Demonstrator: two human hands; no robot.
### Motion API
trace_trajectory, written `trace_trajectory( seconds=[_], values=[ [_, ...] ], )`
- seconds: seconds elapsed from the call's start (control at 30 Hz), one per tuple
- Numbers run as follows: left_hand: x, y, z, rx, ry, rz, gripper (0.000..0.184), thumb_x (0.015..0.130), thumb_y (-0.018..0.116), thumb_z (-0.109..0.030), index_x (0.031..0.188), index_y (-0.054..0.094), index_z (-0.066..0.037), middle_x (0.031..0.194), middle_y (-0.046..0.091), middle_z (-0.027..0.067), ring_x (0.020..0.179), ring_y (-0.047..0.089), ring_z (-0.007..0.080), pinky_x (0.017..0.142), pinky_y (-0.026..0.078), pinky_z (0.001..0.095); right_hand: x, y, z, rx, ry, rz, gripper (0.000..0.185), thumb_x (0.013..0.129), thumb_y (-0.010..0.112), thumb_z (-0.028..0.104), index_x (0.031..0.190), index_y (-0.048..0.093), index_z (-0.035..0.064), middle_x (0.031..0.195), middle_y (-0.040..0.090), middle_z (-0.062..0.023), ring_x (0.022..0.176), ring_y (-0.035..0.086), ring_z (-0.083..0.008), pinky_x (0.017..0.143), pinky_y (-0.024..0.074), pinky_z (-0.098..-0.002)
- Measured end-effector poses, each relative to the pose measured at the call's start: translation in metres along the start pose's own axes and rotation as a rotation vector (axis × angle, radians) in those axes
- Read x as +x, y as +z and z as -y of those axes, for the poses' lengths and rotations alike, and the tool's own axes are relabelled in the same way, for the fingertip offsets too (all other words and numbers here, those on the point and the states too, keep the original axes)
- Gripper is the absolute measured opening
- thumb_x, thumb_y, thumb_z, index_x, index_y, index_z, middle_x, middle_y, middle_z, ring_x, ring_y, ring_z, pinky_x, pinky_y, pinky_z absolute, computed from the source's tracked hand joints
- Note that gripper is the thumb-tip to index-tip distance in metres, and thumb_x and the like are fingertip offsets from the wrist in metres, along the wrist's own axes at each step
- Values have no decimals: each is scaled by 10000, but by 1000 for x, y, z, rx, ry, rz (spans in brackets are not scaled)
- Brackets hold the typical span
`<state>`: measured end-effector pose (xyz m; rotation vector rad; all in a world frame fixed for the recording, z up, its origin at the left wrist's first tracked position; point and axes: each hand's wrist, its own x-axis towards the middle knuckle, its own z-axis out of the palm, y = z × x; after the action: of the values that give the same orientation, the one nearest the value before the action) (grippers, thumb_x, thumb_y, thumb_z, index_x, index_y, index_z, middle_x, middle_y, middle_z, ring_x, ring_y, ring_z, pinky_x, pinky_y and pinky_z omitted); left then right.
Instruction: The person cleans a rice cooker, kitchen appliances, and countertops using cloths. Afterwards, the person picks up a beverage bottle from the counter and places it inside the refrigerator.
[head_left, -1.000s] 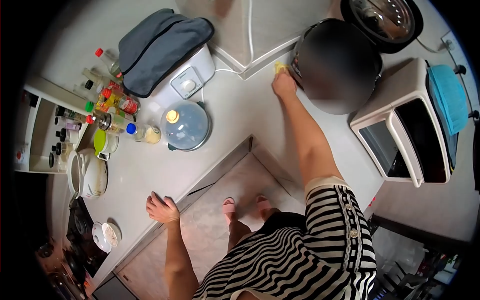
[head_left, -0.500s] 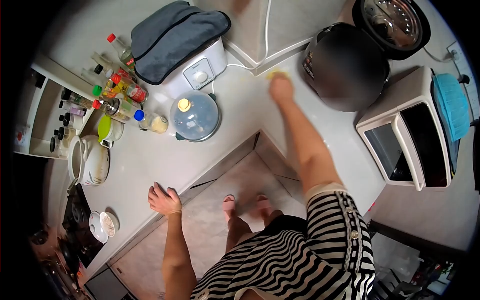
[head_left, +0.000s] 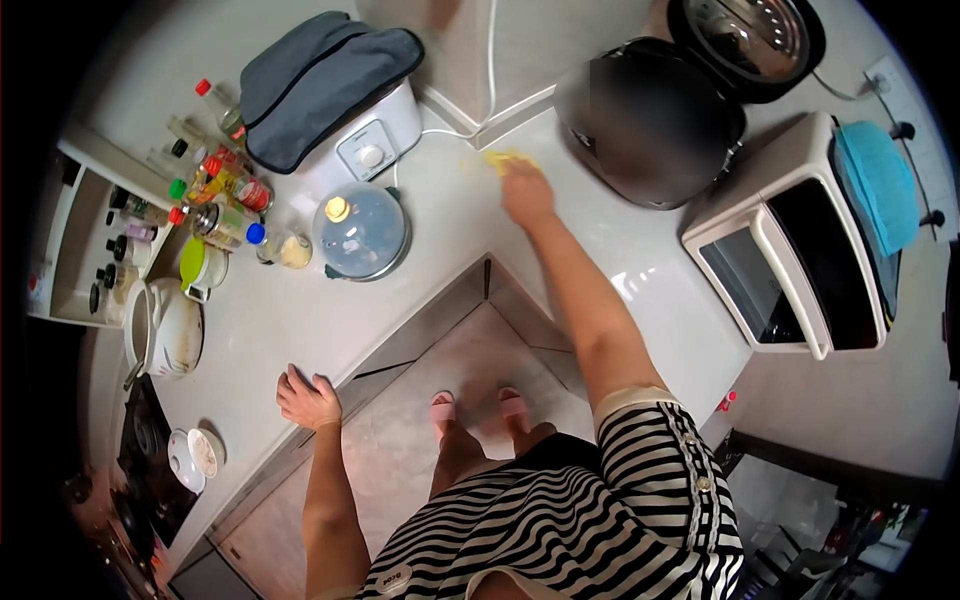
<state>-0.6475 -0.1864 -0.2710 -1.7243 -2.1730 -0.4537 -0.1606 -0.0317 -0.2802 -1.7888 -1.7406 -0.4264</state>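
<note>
My right hand is stretched far out over the white countertop, close to the back corner. Its fingers press down on a yellow cloth, which is mostly hidden under them. My left hand rests at the counter's front edge with its fingers apart and holds nothing. Left of my right hand sits a round pan or dish under a clear domed lid with a yellow knob. To its right stands a black cooker with its lid raised; a blur covers its middle.
A white steamer under a grey cover stands at the back. Sauce bottles, a white pot and two bowls line the left side, near a black stove. A toaster oven stands at right.
The view has shifted, so the counter items appear further left. My right hand has drawn slightly toward me with the cloth, and more yellow shows. My left hand stays at the edge.
</note>
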Motion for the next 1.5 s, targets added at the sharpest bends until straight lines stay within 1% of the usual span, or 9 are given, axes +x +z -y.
trace_trajectory(
  seconds=[0.1,0.23,0.4,0.5,0.57,0.67,0.87,1.17,1.5],
  values=[
    [-2,0,1,-3,-3,-5,516,753,504,-319,1225,516,-112,1226,479,114,1112,435,320,876,357,471,-44,-54,-69,-111,253,45,231,812,468,70,987,601,0,972,640,-176,889,614,-348,834,471,-431],
    [-1,-1,0,-7,-8,3,518,758,502,-325,1228,513,-107,1228,479,115,1112,436,322,871,363,472,-118,-142,-99,-122,320,-12,295,872,453,109,1103,585,-17,1152,579,-220,1078,537,-371,970,406,-430],
    [-1,0,1,31,1,-1,514,765,497,-334,1227,512,-109,1229,480,113,1120,435,318,861,369,475,-114,-122,-74,-425,547,-38,316,828,515,143,1057,599,-58,1166,574,-241,1087,539,-373,976,395,-430],
    [-1,0,-2,44,3,0,513,769,491,-345,1226,513,-112,1230,480,112,1123,437,312,859,370,476,-69,-77,-54,-164,424,-97,131,763,500,80,804,599,4,837,615,-183,819,585,-354,812,445,-447],
    [-1,-3,-2,48,9,-1,515,773,482,-357,1229,512,-119,1232,480,107,1124,438,306,863,369,476,-43,-51,-28,-224,360,80,253,835,482,124,1004,601,-22,1142,590,-199,1126,524,-335,970,399,-398],
    [-2,2,3,44,8,6,519,774,480,-360,1236,510,-125,1235,480,100,1124,438,309,869,368,475,-49,-81,-34,-16,335,225,331,879,478,186,1137,564,-3,1246,542,-189,1213,467,-329,1033,354,-392],
    [-1,3,3,49,5,12,508,797,467,-369,1248,500,-139,1244,478,91,1127,437,313,884,368,480,-112,-138,-60,-55,275,225,324,882,494,150,1170,542,11,1231,554,-175,1175,494,-334,1021,366,-410],
    [-3,3,3,43,12,3,521,778,487,-372,1244,508,-141,1241,481,100,1124,441,311,875,368,475,-82,-112,-84,-57,306,129,267,871,510,161,1098,572,34,1088,586,-175,1042,553,-336,906,442,-422],
    [-1,4,4,79,7,17,517,775,490,-372,1237,511,-142,1237,484,97,1117,448,310,856,380,472,-122,-162,-45,47,232,189,243,855,536,138,1081,581,62,1061,554,-145,941,568,-348,815,479,-434]
  ],
)
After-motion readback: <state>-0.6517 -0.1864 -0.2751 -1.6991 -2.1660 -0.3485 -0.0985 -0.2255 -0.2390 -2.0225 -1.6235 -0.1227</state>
